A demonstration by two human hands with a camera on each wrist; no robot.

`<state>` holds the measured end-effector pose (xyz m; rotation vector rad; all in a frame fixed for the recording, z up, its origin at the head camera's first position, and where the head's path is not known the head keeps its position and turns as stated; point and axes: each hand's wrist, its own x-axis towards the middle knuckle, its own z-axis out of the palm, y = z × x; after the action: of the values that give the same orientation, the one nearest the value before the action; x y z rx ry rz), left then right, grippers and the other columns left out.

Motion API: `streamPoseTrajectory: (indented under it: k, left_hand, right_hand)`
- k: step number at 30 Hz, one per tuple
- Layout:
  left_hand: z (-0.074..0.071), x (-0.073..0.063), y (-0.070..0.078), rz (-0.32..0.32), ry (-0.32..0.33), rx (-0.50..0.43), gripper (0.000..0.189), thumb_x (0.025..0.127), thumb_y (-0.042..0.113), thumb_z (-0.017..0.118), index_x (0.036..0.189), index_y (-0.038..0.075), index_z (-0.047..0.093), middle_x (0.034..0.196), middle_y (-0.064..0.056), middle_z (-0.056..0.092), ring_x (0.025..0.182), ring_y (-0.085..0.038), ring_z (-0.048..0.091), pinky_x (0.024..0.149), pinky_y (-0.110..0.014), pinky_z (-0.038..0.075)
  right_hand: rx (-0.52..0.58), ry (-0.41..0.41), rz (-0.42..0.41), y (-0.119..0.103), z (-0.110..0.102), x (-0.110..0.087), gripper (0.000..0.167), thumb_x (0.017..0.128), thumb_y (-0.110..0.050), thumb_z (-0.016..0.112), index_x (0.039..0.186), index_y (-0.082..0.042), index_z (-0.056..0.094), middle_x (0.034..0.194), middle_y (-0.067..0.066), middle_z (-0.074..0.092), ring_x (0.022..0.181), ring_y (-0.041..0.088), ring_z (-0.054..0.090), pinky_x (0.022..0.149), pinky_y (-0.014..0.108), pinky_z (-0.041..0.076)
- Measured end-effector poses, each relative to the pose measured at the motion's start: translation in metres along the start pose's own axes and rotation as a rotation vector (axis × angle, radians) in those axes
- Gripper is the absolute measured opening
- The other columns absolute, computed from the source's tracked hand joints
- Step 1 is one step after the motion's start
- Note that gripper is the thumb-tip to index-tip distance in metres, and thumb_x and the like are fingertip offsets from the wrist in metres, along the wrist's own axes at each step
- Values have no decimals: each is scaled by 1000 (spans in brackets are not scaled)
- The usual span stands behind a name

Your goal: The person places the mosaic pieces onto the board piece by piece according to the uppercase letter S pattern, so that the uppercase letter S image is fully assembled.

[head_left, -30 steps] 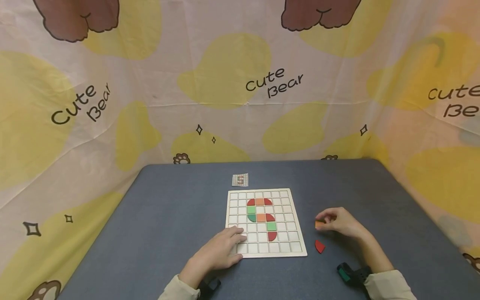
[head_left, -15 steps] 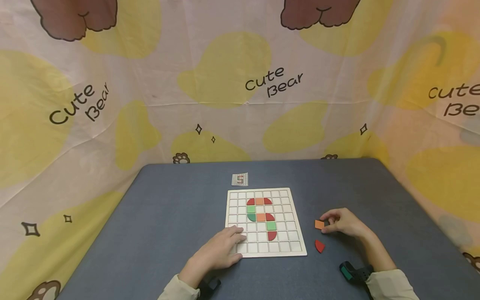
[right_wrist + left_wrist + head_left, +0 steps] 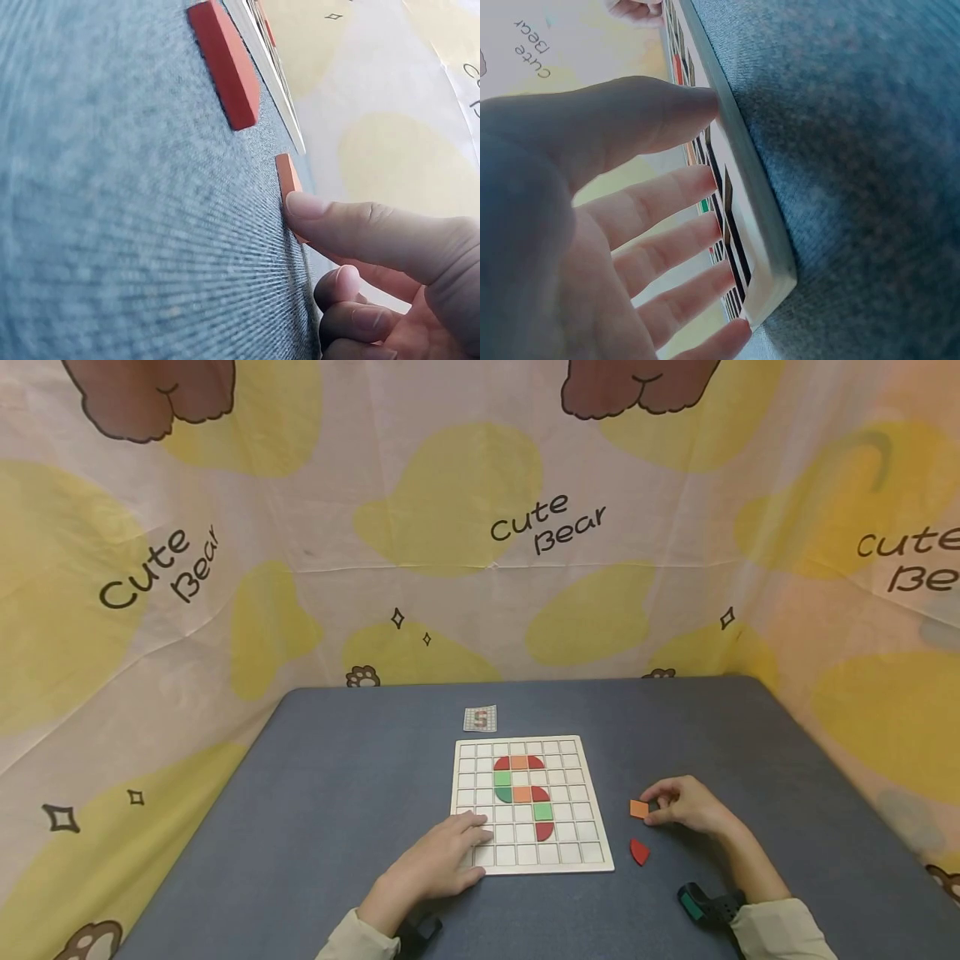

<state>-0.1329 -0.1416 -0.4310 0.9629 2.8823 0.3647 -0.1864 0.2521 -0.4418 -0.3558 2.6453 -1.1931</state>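
A white gridded board (image 3: 570, 852) holds red, orange and green tiles laid in a curving figure. My left hand (image 3: 442, 856) rests on the board's near left corner; in the left wrist view its fingers (image 3: 649, 202) are spread and fairly straight against the grid and rim. To the right of the board, my right hand (image 3: 693, 806) pinches an orange square tile (image 3: 638, 809) by its right side, thumb and index finger at the edges. The right wrist view shows the thumb against this orange tile (image 3: 287, 172), which lies flat on the table. The index fingertip is mostly hidden there.
A red quarter-round tile (image 3: 639, 852) lies on the blue-grey table (image 3: 360, 760), just nearer than the orange one. Behind the board is a small card (image 3: 480, 719) printed with a similar figure. A patterned cloth (image 3: 450, 502) hangs around the table's far side.
My right hand's fingers have drawn slightly right, from over the orange tile to its right edge, so more of the tile shows. My left hand has stayed on the board.
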Motion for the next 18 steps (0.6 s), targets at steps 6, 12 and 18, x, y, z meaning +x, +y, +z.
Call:
streamPoseTrajectory:
  k: [6,12,18]
  left_hand:
    - [0,0,0,0,3,0,42,85,27,68,123,11,64,136,-8,57,129,-27,53,108,-43,46]
    - [0,0,1,-4,-2,-6,42,85,27,68,124,11,64,136,-8,57,129,-27,53,108,-43,46]
    - [2,1,-1,1,10,2,41,85,27,69,122,11,64,135,-8,57,129,-27,53,107,-43,46]
  right_hand:
    - [-25,9,11,1,0,1,30,72,-10,81,95,5,71,64,-5,46,54,1,40,49,18,31]
    - [-40,18,17,1,1,2,29,72,-10,80,95,5,71,64,-4,46,55,2,40,49,18,31]
    - [-30,21,25,-1,2,2,29,72,-10,80,95,5,70,64,-4,46,54,2,40,50,18,31]
